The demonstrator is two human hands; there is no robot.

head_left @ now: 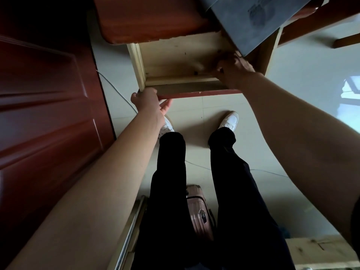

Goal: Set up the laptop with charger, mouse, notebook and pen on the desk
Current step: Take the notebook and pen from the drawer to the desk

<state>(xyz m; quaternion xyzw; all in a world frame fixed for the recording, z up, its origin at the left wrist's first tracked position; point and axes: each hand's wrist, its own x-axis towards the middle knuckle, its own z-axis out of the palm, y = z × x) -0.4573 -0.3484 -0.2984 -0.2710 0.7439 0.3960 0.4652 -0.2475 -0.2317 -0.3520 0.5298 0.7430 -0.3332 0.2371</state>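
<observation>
Seemingly we are early: only the laptop (259, 22) lies on the desk (148, 20), our left hand (148, 100) grips the open drawer (175, 55) front, our right hand (231, 69) reaches inside, its hold impossible to tell; charger, mouse, notebook, pen unseen.

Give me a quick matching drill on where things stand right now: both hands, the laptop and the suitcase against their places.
Things:
1. left hand
2. right hand
3. grey laptop
4. pink suitcase

Places:
A. inside the open drawer, at its right side
B. on the floor, by the person's legs
C. gripping the drawer's front edge
D. lying on the desk

Pairs: 1-C, 2-A, 3-D, 4-B
</observation>
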